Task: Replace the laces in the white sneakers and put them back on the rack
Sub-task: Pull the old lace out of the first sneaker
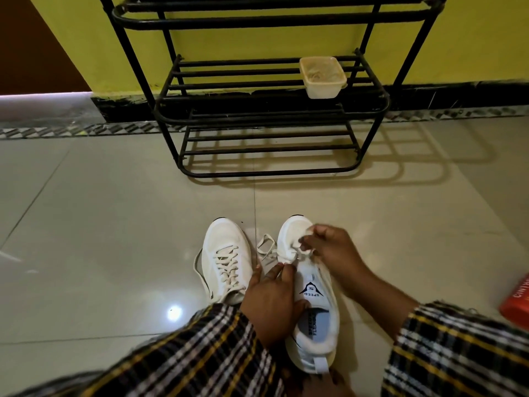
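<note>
Two white sneakers stand side by side on the tiled floor. The left sneaker [221, 259] is fully laced. The right sneaker [313, 296] has a lace [264, 245] only at its lowest eyelets, with a loose loop lying between the two sneakers. My left hand [272, 299] rests against the right sneaker's tongue and pinches the lace near the eyelets. My right hand [335, 250] pinches the other lace end over the toe. The black metal rack [257, 104] stands ahead against the wall.
A lidded plastic tub [322, 77] sits on the rack's middle shelf at the right. A red packet [518, 302] lies on the floor at the far right edge. Yellow wall with black skirting runs behind the rack.
</note>
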Motion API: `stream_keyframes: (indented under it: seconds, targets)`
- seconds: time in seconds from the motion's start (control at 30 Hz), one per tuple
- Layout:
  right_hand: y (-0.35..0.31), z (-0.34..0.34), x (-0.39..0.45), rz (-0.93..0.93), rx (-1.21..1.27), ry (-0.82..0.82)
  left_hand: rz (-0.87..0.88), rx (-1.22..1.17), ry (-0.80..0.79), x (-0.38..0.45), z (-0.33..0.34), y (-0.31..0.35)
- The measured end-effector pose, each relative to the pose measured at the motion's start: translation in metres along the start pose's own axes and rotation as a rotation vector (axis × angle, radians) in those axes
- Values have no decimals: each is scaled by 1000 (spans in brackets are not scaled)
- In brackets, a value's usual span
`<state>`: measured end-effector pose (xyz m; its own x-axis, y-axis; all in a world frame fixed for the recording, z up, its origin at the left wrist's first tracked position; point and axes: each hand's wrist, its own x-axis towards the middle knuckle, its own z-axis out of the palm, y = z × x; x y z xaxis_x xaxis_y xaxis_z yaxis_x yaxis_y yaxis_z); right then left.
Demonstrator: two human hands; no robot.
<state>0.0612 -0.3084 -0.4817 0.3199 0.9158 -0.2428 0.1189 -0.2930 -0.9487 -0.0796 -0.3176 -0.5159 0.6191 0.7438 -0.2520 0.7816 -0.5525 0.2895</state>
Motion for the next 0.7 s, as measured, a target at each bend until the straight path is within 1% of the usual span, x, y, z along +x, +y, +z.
stream_keyframes:
  seconds: [0.03,0.07,0.1,0.13,0.17,0.2,0.27,0.3,0.33,0.37,0.43,0.47,0.5,0.53,0.6,0.7]
  targets:
    - [-10,-6,2,40,148,-14,-5,-8,-4,0,-1,0]
    - [-18,-13,5,52,217,-34,-10,-11,-9,0,-1,1]
    - [-25,-20,8,49,233,-42,-10,-10,-15,-1,-3,1]
    - [-29,-27,12,61,196,-28,-9,-5,-21,-1,-4,1]
    - [-30,-33,17,90,94,2,-7,2,-22,-2,-5,1]
    - [-27,-40,21,121,-105,24,-10,6,-25,-1,-5,1]
    - [-17,-50,26,155,-710,8,-19,-7,-31,-2,-4,1]
    - [-13,-50,25,125,-987,2,-20,-14,-30,-1,-4,2]
    - [-9,-47,22,44,-1162,2,-21,-17,-31,-1,-4,2]
    - [-7,-41,18,-68,-1246,-8,-21,-17,-30,-1,-5,2]
    - [-5,-23,11,-331,-1292,-96,-17,-10,-26,-1,-6,2]
    - [-4,-14,9,-413,-1327,-170,-13,-5,-28,-1,-6,3]
    - [-3,-5,7,-455,-1377,-234,-5,0,-32,-1,-6,3]
    - [0,2,6,-450,-1429,-280,-1,2,-35,-1,-7,4]
    - [3,9,8,-392,-1481,-318,-7,-1,-38,0,-6,3]
    - [7,9,12,-364,-1432,-312,-17,0,-34,0,-5,3]
